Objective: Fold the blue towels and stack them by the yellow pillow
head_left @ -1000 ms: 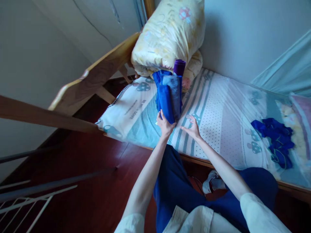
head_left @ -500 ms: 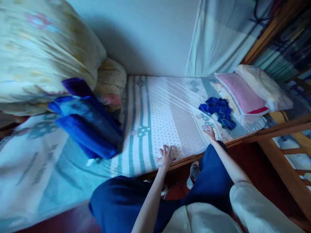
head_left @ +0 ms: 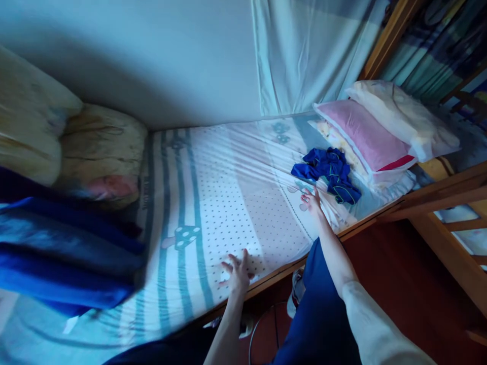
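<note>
My left hand [head_left: 239, 272] is spread over the dotted part of the bed sheet [head_left: 222, 213], close to the bed's front edge, with nothing in it. Farther right, my right hand [head_left: 312, 201] has its fingers apart above the sheet; whether it touches the cloth I cannot tell. Just beyond that hand lies a crumpled dark blue garment [head_left: 329, 170] with light piping. Wrinkles run across the sheet between the garment and the middle of the bed.
Pillows, one pink [head_left: 361, 132] and one cream [head_left: 399, 116], are stacked at the right end. Folded blue cloths [head_left: 64, 274] and a bulky cream bundle [head_left: 102, 152] occupy the left. A wooden rail [head_left: 433, 197] edges the bed; a curtain [head_left: 304, 56] hangs behind.
My view has turned right, so the bundle and blue cloths slide toward the left edge. Both hands stay spread over the sheet, the right one now slightly nearer the blue garment.
</note>
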A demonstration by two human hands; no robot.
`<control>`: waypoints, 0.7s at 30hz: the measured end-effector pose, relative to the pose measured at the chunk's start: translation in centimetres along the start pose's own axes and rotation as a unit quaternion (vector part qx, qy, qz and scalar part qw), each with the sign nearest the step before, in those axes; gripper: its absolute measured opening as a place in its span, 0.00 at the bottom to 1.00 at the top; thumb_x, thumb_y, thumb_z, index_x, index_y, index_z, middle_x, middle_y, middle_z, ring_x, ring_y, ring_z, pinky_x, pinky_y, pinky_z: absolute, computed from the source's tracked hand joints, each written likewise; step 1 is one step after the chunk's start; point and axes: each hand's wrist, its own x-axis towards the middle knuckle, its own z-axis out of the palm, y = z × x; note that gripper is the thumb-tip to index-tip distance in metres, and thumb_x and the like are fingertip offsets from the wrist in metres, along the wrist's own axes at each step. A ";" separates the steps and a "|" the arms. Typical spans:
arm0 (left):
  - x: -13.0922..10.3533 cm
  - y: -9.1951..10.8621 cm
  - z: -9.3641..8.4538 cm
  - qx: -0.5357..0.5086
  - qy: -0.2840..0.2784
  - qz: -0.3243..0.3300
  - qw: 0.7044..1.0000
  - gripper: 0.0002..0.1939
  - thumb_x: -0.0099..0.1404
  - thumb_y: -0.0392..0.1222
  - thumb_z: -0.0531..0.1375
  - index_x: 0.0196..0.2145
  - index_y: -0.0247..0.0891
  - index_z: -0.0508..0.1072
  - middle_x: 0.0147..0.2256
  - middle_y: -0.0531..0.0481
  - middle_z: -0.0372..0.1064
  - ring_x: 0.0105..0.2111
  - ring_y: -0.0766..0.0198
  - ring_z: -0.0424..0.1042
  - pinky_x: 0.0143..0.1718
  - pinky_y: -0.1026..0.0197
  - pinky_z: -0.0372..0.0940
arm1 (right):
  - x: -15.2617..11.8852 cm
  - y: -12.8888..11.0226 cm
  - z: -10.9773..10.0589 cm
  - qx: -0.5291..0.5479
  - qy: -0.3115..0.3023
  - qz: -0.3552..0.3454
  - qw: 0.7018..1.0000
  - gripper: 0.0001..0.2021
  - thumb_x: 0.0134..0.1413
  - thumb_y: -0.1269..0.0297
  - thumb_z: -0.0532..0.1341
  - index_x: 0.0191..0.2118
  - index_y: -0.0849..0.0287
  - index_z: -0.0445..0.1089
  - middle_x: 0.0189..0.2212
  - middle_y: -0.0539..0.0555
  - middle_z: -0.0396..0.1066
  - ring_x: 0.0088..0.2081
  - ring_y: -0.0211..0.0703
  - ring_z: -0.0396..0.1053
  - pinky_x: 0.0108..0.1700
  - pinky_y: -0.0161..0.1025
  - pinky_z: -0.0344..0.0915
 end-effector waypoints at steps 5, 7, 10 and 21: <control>0.8 -1.6 1.7 -0.003 0.018 0.016 1.000 0.47 0.54 0.42 0.71 0.69 0.49 0.60 0.69 0.26 0.49 0.68 0.17 0.44 0.49 0.18 0.61 | 6.2 0.2 1.7 0.029 0.016 -0.006 0.999 0.37 0.41 0.64 0.61 0.61 0.44 0.57 0.47 0.48 0.73 0.31 0.33 0.71 0.42 0.42 0.76; 1.0 -2.3 2.5 -0.001 0.035 0.034 0.999 0.45 0.55 0.40 0.70 0.68 0.46 0.61 0.67 0.27 0.51 0.68 0.18 0.45 0.55 0.20 0.58 | 8.2 0.3 1.8 0.023 0.023 -0.008 0.999 0.35 0.42 0.63 0.61 0.61 0.44 0.58 0.44 0.47 0.73 0.32 0.33 0.71 0.42 0.42 0.76; 1.4 -3.2 3.3 0.007 0.045 0.055 0.997 0.46 0.55 0.40 0.69 0.69 0.42 0.60 0.67 0.28 0.51 0.68 0.18 0.44 0.62 0.24 0.52 | 9.9 0.7 1.9 -0.010 0.047 0.003 0.999 0.32 0.45 0.61 0.62 0.60 0.49 0.61 0.37 0.48 0.72 0.32 0.37 0.72 0.41 0.43 0.76; 1.7 -3.3 3.7 0.003 0.057 0.078 0.995 0.52 0.53 0.41 0.69 0.71 0.40 0.52 0.69 0.27 0.45 0.67 0.15 0.43 0.63 0.24 0.48 | -0.4 0.7 9.8 -0.203 -0.142 -0.169 0.954 0.22 0.60 0.66 0.58 0.60 0.54 0.66 0.53 0.53 0.72 0.46 0.43 0.73 0.42 0.38 0.72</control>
